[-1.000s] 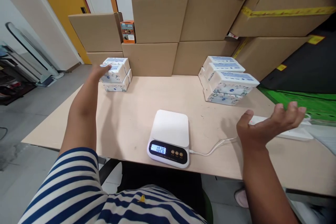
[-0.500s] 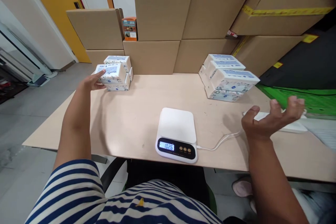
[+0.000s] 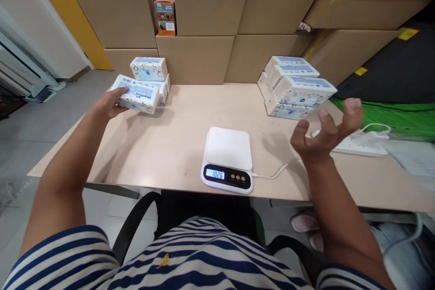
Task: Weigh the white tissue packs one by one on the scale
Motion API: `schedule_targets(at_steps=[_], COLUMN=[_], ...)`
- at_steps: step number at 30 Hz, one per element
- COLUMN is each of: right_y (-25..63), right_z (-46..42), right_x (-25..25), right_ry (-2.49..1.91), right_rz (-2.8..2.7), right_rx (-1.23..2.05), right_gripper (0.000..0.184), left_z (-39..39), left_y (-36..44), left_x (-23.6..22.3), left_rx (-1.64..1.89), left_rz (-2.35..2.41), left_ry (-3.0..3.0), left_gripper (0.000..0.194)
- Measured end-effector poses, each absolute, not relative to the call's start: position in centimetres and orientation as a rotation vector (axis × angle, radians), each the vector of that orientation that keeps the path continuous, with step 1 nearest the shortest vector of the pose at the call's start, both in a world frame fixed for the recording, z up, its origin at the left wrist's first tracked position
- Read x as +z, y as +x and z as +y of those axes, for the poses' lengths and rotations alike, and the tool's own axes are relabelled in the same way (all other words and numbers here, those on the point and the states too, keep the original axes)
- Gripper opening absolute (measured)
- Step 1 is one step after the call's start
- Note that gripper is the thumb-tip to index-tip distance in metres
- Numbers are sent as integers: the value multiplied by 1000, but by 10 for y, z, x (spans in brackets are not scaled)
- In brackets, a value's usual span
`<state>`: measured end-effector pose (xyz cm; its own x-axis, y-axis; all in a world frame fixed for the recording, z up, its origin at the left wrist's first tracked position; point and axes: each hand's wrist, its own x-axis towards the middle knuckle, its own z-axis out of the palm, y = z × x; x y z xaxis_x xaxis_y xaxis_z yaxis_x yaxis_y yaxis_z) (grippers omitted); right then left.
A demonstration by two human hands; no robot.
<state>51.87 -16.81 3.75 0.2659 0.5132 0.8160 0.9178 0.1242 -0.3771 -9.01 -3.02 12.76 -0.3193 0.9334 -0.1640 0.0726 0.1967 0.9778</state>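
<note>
My left hand (image 3: 113, 99) grips a white and blue tissue pack (image 3: 137, 94) by its left end, raised off the table in front of the left stack. Behind it, another tissue pack (image 3: 148, 69) rests on top of the lower packs (image 3: 163, 88). My right hand (image 3: 326, 131) hovers over the right side of the table, fingers spread and holding nothing. Between the hands lies a white digital scale (image 3: 228, 156) with a bare platform; its lit display reads 1026, with a small mark to the left. A second stack of tissue packs (image 3: 306, 90) stands at the back right.
Cardboard boxes (image 3: 195, 61) form a wall along the table's back edge, with a small orange box (image 3: 165, 18) among them. A white cable (image 3: 272, 176) runs from the scale toward a white power strip (image 3: 362, 147) on the right. A chair armrest (image 3: 136, 222) sits below the front edge.
My left hand has lifted the tissue pack off the left stack and brought it nearer, tilted. My right hand has moved a little inward. The view has tipped downward.
</note>
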Motion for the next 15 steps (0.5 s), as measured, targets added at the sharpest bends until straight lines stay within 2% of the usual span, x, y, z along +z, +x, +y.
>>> schedule_targets(at_steps=[2, 5, 8, 10, 12, 15], right_y=[499, 454, 408, 392, 389, 399], right_z=[-176, -187, -195, -201, -206, -212], right_x=[39, 36, 29, 26, 25, 27], right_ry=[-1465, -1396, -1268, -1172, -1110, -1155], right_rz=[-1431, -1539, -1642, -1638, -1596, -1510], right_rx=[-431, -86, 518, 797, 898, 922], right_gripper=[50, 62, 96, 121, 134, 135], left_z=[-51, -83, -109, -122, -133, -146], left_y=[-70, -20, 45, 87, 121, 151], left_x=[131, 134, 129, 119, 104, 77], left_rx=[1231, 1127, 1008, 911, 823, 798], left_rz=[1544, 1388, 1212, 1111, 1068, 1081], left_ry=[937, 972, 1070, 1130, 1207, 1534], left_gripper=[11, 17, 28, 43, 61, 71])
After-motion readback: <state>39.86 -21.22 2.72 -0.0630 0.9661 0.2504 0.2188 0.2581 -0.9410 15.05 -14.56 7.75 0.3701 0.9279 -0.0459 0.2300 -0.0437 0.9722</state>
